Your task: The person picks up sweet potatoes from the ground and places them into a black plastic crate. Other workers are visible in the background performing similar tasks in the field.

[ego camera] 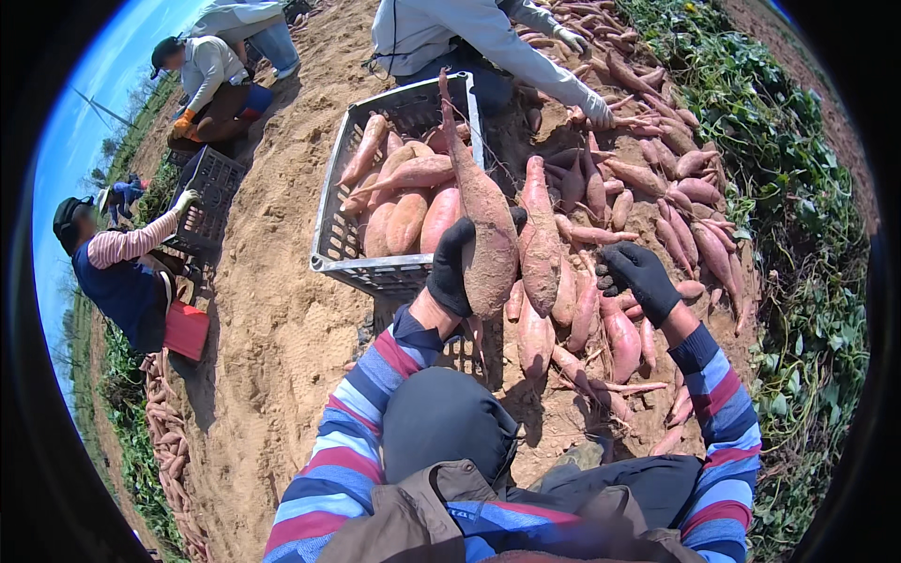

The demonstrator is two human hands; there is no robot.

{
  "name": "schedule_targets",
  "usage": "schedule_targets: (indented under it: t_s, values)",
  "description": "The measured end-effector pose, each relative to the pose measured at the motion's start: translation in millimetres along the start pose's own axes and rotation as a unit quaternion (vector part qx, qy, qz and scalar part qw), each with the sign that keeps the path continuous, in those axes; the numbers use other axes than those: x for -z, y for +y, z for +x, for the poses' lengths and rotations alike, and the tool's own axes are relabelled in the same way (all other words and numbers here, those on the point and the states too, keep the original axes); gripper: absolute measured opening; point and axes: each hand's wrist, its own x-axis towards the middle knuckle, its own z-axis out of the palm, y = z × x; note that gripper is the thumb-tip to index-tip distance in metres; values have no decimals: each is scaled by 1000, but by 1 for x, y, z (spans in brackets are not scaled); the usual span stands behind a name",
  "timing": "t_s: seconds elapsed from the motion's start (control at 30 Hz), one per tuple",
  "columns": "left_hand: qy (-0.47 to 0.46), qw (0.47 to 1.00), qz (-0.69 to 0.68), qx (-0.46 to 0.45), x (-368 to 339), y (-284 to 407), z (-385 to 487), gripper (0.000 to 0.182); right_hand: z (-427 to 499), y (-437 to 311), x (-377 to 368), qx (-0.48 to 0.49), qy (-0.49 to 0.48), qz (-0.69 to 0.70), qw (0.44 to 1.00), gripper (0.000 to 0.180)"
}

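My left hand [452, 267], in a black glove, grips a large, soil-dusted sweet potato [487, 243] with a long thin root pointing up. Its fingertips show behind, beside a second long sweet potato [540, 239]; whether they also hold that one I cannot tell. My right hand [639, 278], also black-gloved, is bent over the heap of sweet potatoes [623, 338] with its fingers curled. Nothing is plainly seen in it, and its palm is hidden. Just beyond my left hand is a black plastic crate [366, 271] with a pale rim, partly filled with sweet potatoes [407, 214].
A co-worker in a pale jacket [450, 32] crouches beyond the crate, one gloved hand [597, 111] at the heap. Other workers [123, 281] are at the left by another dark crate [210, 193]. Green vines [788, 190] line the right; sandy soil [281, 211] lies left.
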Motion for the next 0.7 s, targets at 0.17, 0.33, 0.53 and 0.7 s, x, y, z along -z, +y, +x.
schedule_targets:
  t_s: [0.17,0.33,0.53,0.7]
  values:
    - [81,962,240,-105,5,95,-17,62,-5,45,11,-76,-45,-27,996,30]
    - [231,929,288,-33,32,215,-43,61,-11,61,1,-99,-71,-69,990,32]
    - [367,826,423,61,66,266,-51,66,-3,78,-2,-133,-93,-48,986,33]
    - [426,706,555,111,85,267,-45,69,-4,81,-5,-132,-107,-64,983,34]
